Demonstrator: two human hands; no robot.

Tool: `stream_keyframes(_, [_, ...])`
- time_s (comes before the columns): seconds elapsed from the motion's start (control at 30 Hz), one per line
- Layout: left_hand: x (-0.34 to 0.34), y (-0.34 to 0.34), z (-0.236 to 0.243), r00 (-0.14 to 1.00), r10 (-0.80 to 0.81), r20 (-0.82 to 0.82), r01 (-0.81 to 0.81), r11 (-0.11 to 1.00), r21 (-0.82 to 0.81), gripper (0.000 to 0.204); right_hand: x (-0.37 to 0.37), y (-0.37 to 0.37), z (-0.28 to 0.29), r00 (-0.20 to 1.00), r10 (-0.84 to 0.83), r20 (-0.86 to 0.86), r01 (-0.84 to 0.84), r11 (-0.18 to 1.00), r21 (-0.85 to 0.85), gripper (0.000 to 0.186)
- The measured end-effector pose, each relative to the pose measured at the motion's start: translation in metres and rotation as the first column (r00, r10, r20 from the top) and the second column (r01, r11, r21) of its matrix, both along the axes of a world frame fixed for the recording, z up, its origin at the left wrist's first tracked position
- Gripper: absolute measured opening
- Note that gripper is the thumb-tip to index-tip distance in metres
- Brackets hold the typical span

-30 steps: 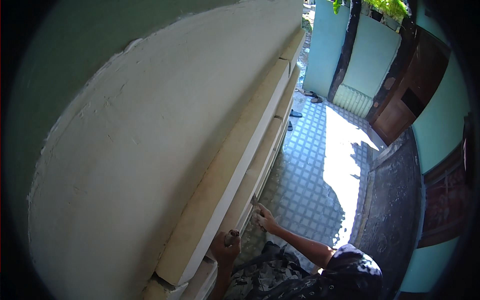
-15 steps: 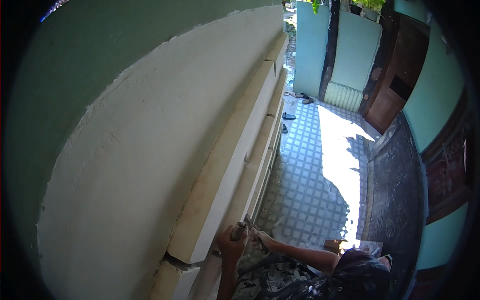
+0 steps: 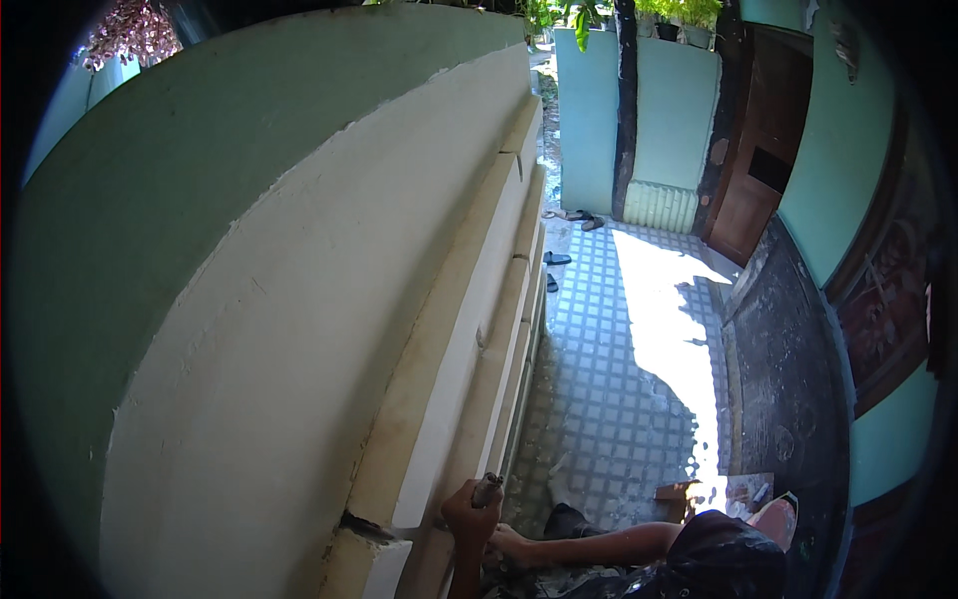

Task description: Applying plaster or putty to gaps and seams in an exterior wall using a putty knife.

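My left hand [image 3: 469, 514] is closed at the cream ledges, near the bottom of the view. A short, grey, rough-ended thing [image 3: 487, 489] pokes up from its fist; I cannot make out its kind. Just right of it and lower, my right hand [image 3: 511, 544] is closed, its fingers partly hidden by the left hand and wrist. What it grips, if anything, does not show. Beside both hands run long cream ledges [image 3: 424, 414], stepped one below another on the wall, with a dark gap [image 3: 367, 526] between two blocks of the upper one.
On my left rises a curved wall, green [image 3: 130, 220] around a cream plastered area [image 3: 269, 349]. A patterned tile floor [image 3: 609, 399] stretches ahead, partly sunlit. Slippers [image 3: 557, 259] lie far off beside the ledges. A brown door [image 3: 758, 150] and a dark bench-like surface [image 3: 783, 369] stand right.
The view has tilted up, so the ledges and hands sit lower in the picture. The right hand has moved down below the left, and the thin tool seen beside it is now out of sight.
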State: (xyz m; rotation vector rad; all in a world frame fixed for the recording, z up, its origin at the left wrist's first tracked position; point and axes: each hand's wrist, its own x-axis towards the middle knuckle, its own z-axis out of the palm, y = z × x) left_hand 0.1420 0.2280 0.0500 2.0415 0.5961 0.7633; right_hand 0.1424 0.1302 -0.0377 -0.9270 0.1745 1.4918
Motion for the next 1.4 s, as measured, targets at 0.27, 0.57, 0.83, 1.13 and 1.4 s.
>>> stream_keyframes(0.27, [0.002,0.002,0.001,0.999,-0.011,-0.031,0.014,0.997,0.072,0.021,0.002,0.014,-0.055,0.782,0.064,0.62,-0.009,0.996,-0.091,0.015])
stream_keyframes(0.57, [0.011,0.0,-0.007,0.996,0.038,-0.084,-0.022,0.982,0.187,0.023,0.038,0.021,-0.063,0.542,0.039,0.84,-0.086,0.996,0.009,0.013])
stream_keyframes(0.83, [0.011,-0.01,-0.017,0.983,0.18,-0.043,-0.161,0.945,0.286,0.02,0.054,0.006,-0.038,0.382,0.366,0.848,-0.406,0.891,-0.202,0.018])
stream_keyframes(1.13, [0.017,-0.009,-0.01,0.975,0.176,-0.136,-0.132,0.95,0.284,0.016,0.063,-0.003,-0.03,0.126,0.014,0.992,-0.197,0.98,0.011,0.013])
stream_keyframes(1.4, [0.022,-0.013,0.0,0.976,0.201,-0.084,-0.162,0.928,0.334,0.014,0.083,0.018,-0.054,0.745,-0.083,0.662,0.151,0.987,-0.046,0.009])
